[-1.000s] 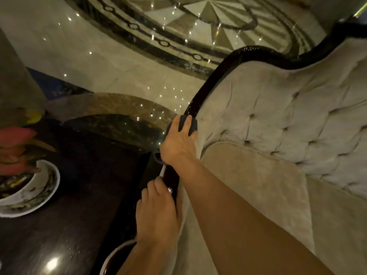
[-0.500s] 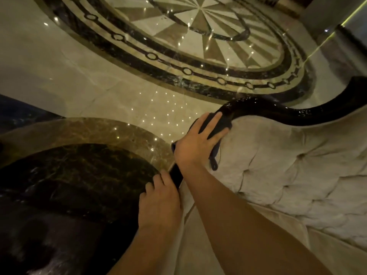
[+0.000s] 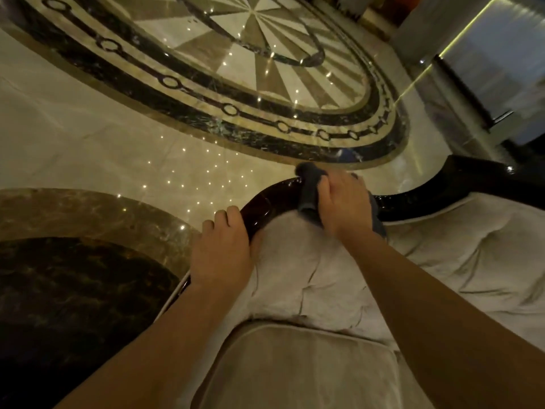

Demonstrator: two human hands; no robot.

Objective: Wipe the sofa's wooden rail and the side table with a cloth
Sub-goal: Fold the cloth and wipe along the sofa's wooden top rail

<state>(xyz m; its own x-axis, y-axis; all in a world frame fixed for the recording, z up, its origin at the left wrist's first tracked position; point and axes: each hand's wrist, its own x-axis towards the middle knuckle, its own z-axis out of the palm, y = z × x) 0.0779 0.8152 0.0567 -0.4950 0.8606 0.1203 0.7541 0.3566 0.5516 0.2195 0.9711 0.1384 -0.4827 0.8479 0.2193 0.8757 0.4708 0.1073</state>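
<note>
Right hand (image 3: 343, 202) clamped on the cloth (image 3: 308, 190) at centre frame, pressing it over the crest of the rail (image 3: 265, 202), dark folds bunched above the knuckles and a tail hanging down the padded back (image 3: 295, 261). Left hand (image 3: 224, 249) just lower left of it, closed around the rail itself, fingers curled over the outer edge, steadying. Rail glossy, dark, curving from centre off to the right edge; hard and stiff, probably slick under the lacquer, so best wiped with the cloth wrapped over the top and pinched from both sides rather than laid flat. Cloth soft, light, limp; likely to slip off the curve unless gathered in the palm as here. Worktop (image 3: 73, 290) at lower left, dark marbled surface with a paler rim, apparently untouched as yet. Patterned floor (image 3: 88, 143) across the upper half. Cushion (image 3: 295, 364) at the bottom, between the forearms.
</note>
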